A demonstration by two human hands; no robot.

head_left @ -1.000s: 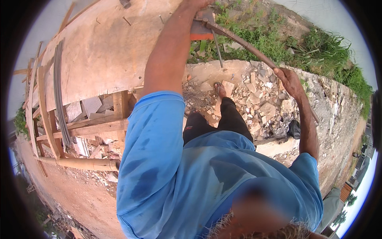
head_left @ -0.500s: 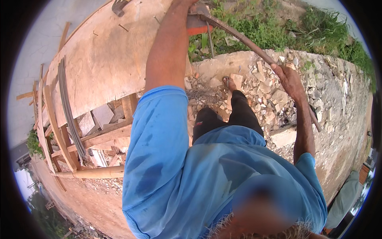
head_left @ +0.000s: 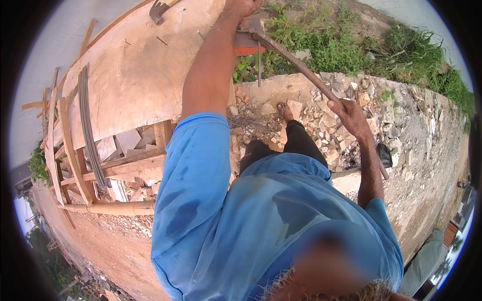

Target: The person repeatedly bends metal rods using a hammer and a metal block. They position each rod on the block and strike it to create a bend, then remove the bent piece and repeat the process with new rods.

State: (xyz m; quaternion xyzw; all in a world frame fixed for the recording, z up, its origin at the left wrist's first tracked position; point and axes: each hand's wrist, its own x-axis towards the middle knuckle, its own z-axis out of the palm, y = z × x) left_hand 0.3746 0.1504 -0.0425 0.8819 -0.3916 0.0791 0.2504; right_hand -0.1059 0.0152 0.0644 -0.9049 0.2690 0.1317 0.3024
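Observation:
My right hand is wrapped round a long brown metal bar on the right. The bar slants up to the far edge of a wooden work surface, where its head sits by a small plate with a red edge. From that head a thin metal rod points down toward me. My left hand is at the top edge of the view, just beyond the bar's head. Its fingers look curled, but whatever they hold is cut off.
A claw hammer lies on the surface near several upright nails. A bundle of thin rods rests across its left side. Wooden framing stands at the left. Broken rubble surrounds my foot; green plants grow beyond.
My right hand has moved down and slightly left with the bar, which slants more steeply. The thin rod at its head now hangs straighter. The view has shifted a little.

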